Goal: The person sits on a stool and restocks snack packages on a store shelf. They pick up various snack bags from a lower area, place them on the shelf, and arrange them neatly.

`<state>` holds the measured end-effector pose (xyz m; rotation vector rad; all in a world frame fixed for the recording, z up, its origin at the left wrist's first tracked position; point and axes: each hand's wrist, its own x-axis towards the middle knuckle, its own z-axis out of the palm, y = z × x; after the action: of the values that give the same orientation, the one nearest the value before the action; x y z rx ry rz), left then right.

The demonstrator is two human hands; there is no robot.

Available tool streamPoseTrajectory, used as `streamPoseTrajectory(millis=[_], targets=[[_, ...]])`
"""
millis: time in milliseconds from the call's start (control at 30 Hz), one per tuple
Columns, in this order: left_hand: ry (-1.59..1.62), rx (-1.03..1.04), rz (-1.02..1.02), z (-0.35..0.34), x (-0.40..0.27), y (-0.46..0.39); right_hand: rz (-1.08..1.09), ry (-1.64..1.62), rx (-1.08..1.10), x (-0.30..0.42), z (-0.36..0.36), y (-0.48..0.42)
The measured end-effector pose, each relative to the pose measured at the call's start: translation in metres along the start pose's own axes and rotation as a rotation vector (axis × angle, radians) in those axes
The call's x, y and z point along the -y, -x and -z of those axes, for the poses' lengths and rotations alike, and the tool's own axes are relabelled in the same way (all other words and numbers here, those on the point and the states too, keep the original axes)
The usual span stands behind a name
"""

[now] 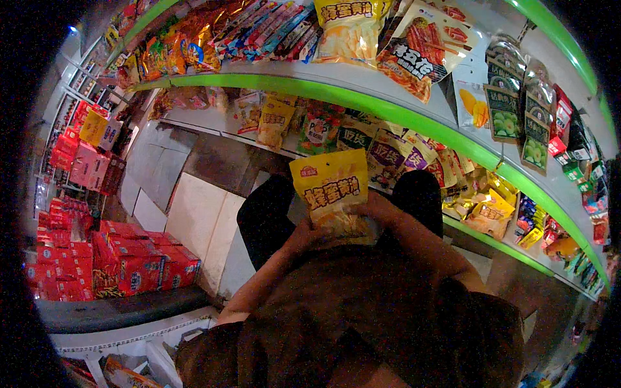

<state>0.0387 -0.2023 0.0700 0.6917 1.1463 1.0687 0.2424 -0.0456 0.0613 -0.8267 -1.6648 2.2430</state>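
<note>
A yellow snack bag (335, 186) with printed writing is held up before my chest, between my dark-clothed knees. My left hand (310, 233) grips its lower left side, and the bag hides some of the fingers. On its right edge, my right hand (372, 208) has hold of the lower part. Just beyond the bag, a row of upright snack pouches (385, 151) stands on the lower shelf. A similar yellow bag (275, 121) is among them, and another yellow bag (490, 213) lies farther right on that shelf.
A green-edged upper shelf (310, 87) curves above the lower one, carrying several snack packets. Dark green pouches (509, 111) hang in strips at the right. Red cartons (140, 262) are stacked on my left. Pale flat panels (194, 213) lie on the floor beside my left knee.
</note>
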Motion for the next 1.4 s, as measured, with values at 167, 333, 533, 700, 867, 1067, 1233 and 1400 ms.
streamPoseTrajectory(millis=[167, 333, 533, 700, 867, 1067, 1233, 1400], targets=[[-0.086, -0.062, -0.023, 0.014, 0.016, -0.003, -0.075, 0.242, 0.109, -0.029, 0.014, -0.017], [-0.12, -0.318, -0.072, 0.029, 0.011, -0.013, -0.124, 0.312, 0.051, -0.051, 0.028, -0.031], [-0.293, -0.459, -0.398, 0.053, -0.094, -0.031, -0.225, 0.055, -0.021, -0.058, 0.034, -0.048], [-0.288, -0.346, -0.607, 0.051, -0.189, -0.091, -0.171, 0.108, -0.032, -0.061, 0.027, -0.052], [-0.434, -0.2, -0.694, 0.01, -0.277, -0.14, -0.176, 0.018, -0.016, -0.055, 0.029, -0.048], [-0.517, -0.1, -0.664, 0.011, -0.305, -0.226, -0.104, -0.043, -0.063, -0.051, 0.028, -0.031], [-0.588, -0.217, -0.702, 0.006, -0.306, -0.244, -0.115, 0.041, -0.091, -0.061, 0.035, -0.035], [-0.529, -0.127, -0.81, 0.044, -0.298, -0.253, -0.088, 0.079, -0.088, -0.044, 0.021, -0.027]])
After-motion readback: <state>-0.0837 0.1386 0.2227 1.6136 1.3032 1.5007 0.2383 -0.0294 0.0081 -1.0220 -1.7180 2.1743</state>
